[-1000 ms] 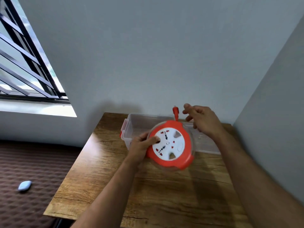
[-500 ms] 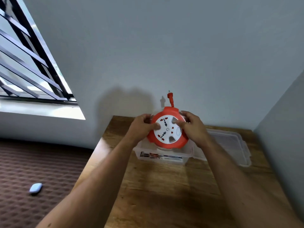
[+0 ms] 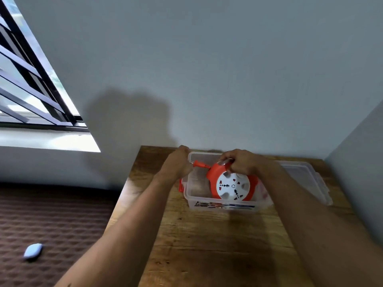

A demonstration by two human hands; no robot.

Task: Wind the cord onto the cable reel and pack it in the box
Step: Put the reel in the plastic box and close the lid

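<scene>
Right of centre, the right hand (image 3: pixel 241 162) pinches the cable reel (image 3: pixel 232 184) by its top, lowering it into the box (image 3: pixel 223 206); the left hand (image 3: pixel 178 164), grip pressed together on the plug (image 3: pixel 202 165), keeps it clear.

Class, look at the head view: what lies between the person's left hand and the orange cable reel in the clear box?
The orange plug bridges the gap, running from the left hand to the cable reel.

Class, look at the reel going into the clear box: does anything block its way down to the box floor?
Nothing visible does. The box is open and the part of its floor beside the reel looks bare. The lid lies off to the right. The right hand grips the reel's top; the left hand is at the plug.
</scene>
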